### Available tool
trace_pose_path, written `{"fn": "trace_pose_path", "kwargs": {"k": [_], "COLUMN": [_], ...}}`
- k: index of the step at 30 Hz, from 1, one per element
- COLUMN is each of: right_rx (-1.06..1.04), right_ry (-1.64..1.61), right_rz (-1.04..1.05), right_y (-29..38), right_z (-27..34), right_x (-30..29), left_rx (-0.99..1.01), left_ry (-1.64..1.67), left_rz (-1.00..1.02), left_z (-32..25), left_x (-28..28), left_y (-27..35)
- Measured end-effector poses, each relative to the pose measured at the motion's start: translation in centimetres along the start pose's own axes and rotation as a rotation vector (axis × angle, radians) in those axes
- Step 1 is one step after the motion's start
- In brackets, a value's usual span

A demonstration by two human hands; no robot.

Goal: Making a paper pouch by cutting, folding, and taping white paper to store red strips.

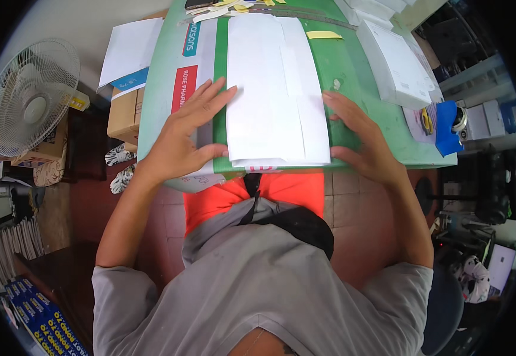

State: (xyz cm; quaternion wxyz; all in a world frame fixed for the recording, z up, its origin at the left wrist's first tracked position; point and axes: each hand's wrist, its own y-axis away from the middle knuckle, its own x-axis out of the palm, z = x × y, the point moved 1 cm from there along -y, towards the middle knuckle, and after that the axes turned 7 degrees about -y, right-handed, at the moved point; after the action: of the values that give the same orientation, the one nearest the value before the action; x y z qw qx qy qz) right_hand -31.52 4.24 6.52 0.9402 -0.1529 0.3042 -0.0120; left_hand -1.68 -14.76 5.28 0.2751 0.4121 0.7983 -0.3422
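Note:
A stack of long white folded papers or envelopes [267, 93] lies lengthwise before me, its near end close to the front edge of the green-covered table [351, 80]. At its left long side is my left hand [191, 124], fingers spread, with the fingertips and thumb at the paper's edge. My right hand [360, 133] is at the opposite side, thumb and fingers apart, close to or touching the edge. Neither hand is closed around the stack. Whether every fingertip touches it, I cannot tell.
A yellow paper strip [324, 34] and a metal ruler [324, 20] lie beyond the stack, near paper scraps [240, 6] and a phone [200, 3]. White paper stacks [391, 66], yellow-handled scissors [427, 121] and a blue tape dispenser [447, 129] are at right. A fan [34, 109] stands left.

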Motion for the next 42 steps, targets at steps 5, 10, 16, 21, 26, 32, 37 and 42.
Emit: {"fn": "trace_pose_path", "kwargs": {"k": [5,10,16,21,26,32,37,42], "right_rx": [-0.101,-0.14,-0.208,-0.221,-0.222,-0.119,-0.277,-0.37], "right_ry": [0.212,0.316,0.489,0.387,0.431,0.317,0.455,0.417], "right_rz": [-0.087,-0.089,-0.015,0.029,-0.01,-0.216,-0.307,0.088], "right_y": [-1.0,-1.4,-1.7,-1.7,-2.1,-0.8,5.7,2.4], "right_z": [-0.3,-0.7,-0.3,-0.3,0.0,-0.1,0.9,6.3], "right_x": [2.0,3.0,3.1,2.3,3.2,4.1,6.0,10.6], "left_rx": [0.111,0.198,0.236,0.158,0.163,0.031,-0.018,0.176], "left_ry": [-0.109,-0.293,-0.538,-0.376,-0.566,-0.482,-0.258,-0.395], "left_rz": [-0.096,-0.127,-0.014,-0.038,-0.046,-0.164,-0.155,-0.122], "left_z": [-0.1,-1.1,-1.9,-1.5,-2.8,-2.7,-1.6,-1.5], "left_x": [1.3,1.7,2.3,1.9,2.9,3.3,1.9,1.4], "left_y": [0.0,-1.1,-1.2,-0.7,-1.2,0.1,2.0,-0.1]}}
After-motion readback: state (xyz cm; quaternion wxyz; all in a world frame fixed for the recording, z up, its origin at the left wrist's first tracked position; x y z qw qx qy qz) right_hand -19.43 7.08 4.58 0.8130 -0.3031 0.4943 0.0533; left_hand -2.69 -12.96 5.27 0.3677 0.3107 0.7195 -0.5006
